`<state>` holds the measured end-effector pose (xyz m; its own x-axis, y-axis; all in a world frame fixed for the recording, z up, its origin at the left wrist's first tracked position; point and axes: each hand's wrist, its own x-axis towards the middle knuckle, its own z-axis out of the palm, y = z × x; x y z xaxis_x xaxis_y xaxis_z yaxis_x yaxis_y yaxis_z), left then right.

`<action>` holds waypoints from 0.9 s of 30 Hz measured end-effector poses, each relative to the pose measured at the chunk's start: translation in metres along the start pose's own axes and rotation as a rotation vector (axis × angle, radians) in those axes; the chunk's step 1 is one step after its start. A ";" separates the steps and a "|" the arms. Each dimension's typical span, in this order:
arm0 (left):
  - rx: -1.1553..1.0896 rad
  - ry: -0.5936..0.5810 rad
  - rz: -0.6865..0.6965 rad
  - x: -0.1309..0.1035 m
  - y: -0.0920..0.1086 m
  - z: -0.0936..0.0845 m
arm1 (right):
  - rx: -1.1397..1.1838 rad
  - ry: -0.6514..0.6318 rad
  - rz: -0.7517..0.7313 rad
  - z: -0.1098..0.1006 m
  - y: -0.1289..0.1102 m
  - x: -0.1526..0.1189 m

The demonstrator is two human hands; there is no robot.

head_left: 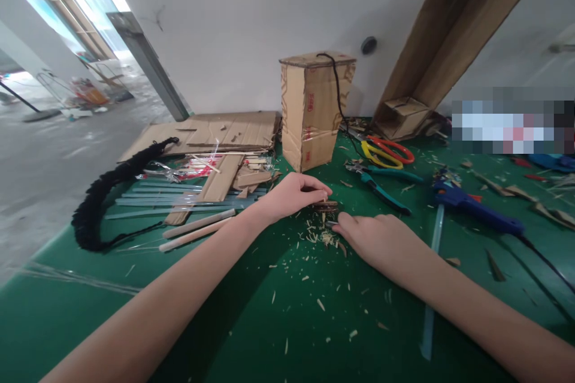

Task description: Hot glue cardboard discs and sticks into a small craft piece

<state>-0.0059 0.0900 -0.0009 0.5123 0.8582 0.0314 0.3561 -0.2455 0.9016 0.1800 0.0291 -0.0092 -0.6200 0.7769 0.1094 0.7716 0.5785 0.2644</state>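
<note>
Near the middle of the table my left hand point(294, 194) is closed, thumb and fingers pinching a thin pale wooden stick point(324, 196). The stick meets a small layered piece of brown cardboard point(326, 207). Just right of it, my right hand point(372, 233) is closed on a small metal blade point(331, 224); its fingers hide most of that tool. Pale wood shavings point(324, 236) lie in a heap below both hands. Behind them stands a tall cardboard box point(314, 114) with a black cord point(336, 87) over its top.
Pliers point(381, 185) and red-and-yellow-handled scissors point(389, 152) lie right of the box. A blue glue gun point(476, 206) with a glue stick is farther right. Clear glue sticks point(148, 197), cardboard sheets point(233, 131) and a black fuzzy strip point(101, 203) lie left on the green table point(215, 335).
</note>
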 end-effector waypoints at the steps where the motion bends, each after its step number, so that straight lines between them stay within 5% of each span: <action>1: 0.000 -0.004 0.000 0.000 0.000 0.000 | -0.010 0.005 0.023 0.001 0.000 0.000; 6: -0.002 -0.001 0.001 0.000 0.000 0.000 | -0.035 -0.019 0.134 0.002 -0.003 0.001; 13: 0.011 -0.014 -0.013 0.000 0.001 0.000 | 0.022 -0.162 0.032 -0.014 0.001 0.004; 23: 0.021 0.002 -0.004 0.000 0.000 0.000 | -0.021 -0.071 0.135 0.000 -0.001 0.002; 27: 0.015 0.001 -0.004 0.000 0.001 0.000 | 0.038 -0.095 0.055 -0.006 0.001 0.003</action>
<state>-0.0054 0.0896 -0.0005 0.5098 0.8598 0.0286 0.3694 -0.2488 0.8954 0.1779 0.0303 -0.0030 -0.5617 0.8268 0.0310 0.8101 0.5419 0.2239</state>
